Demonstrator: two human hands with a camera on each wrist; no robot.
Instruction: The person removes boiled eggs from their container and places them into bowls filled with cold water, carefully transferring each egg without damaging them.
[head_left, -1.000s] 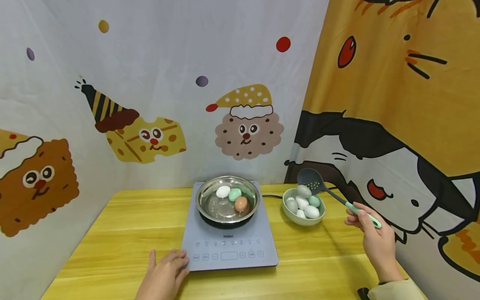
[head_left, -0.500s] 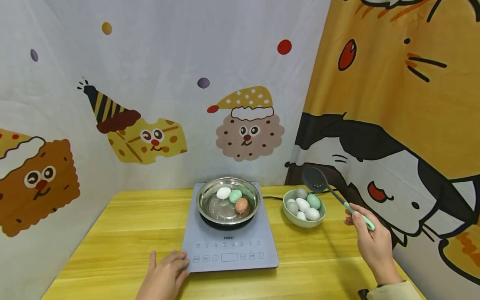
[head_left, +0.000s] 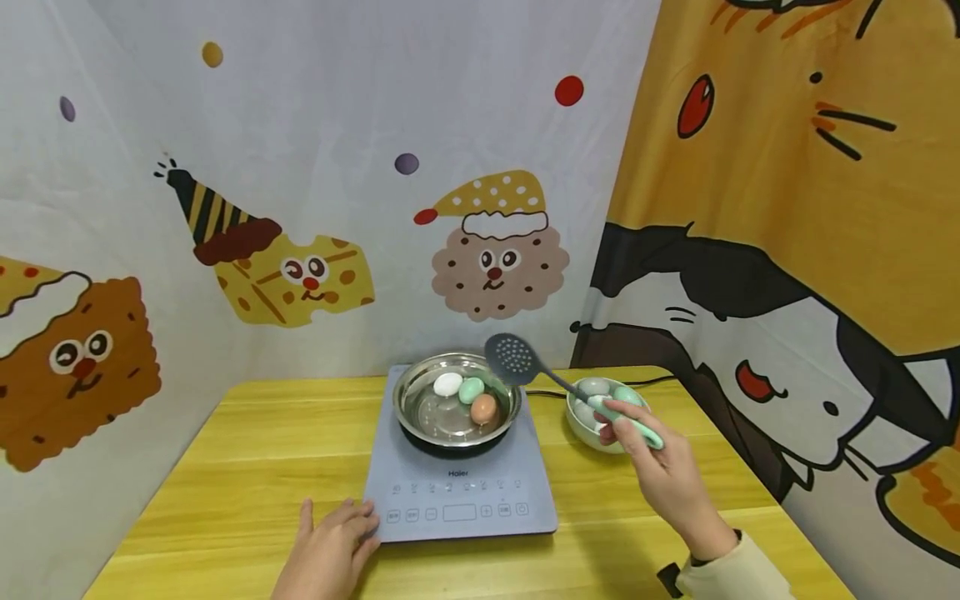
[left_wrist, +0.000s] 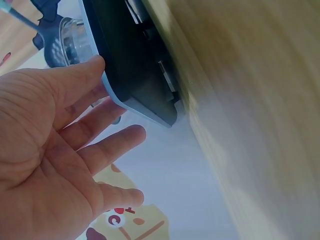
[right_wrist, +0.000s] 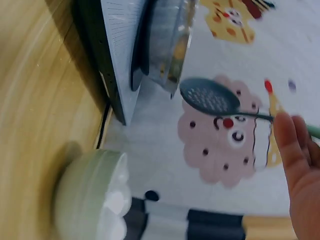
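My right hand (head_left: 667, 471) grips the green handle of a dark slotted spoon (head_left: 513, 358). In the head view the spoon's bare head overlaps the right rim of a steel pan (head_left: 420, 427); the right wrist view shows it just off the pan's side. Inside the pan lie a white egg (head_left: 447, 384), a green egg (head_left: 471, 390) and a brown egg (head_left: 483, 408). The pan stands on a grey induction cooker (head_left: 459, 473). With relaxed, spread fingers, my left hand (head_left: 327, 552) touches the cooker's front left corner. A pale green bowl (right_wrist: 85, 195) of eggs is partly hidden behind my right hand.
A wooden table (head_left: 225, 483) carries everything. Behind the cooker hangs a light cartoon-printed curtain (head_left: 315, 167), with an orange one (head_left: 735, 167) at the right. A black cable (head_left: 546, 393) runs from the cooker behind the bowl.
My right hand has carried the slotted spoon left, from over the egg bowl to the pan's right rim. It lifted away from the eggs first. My left hand has stayed put.
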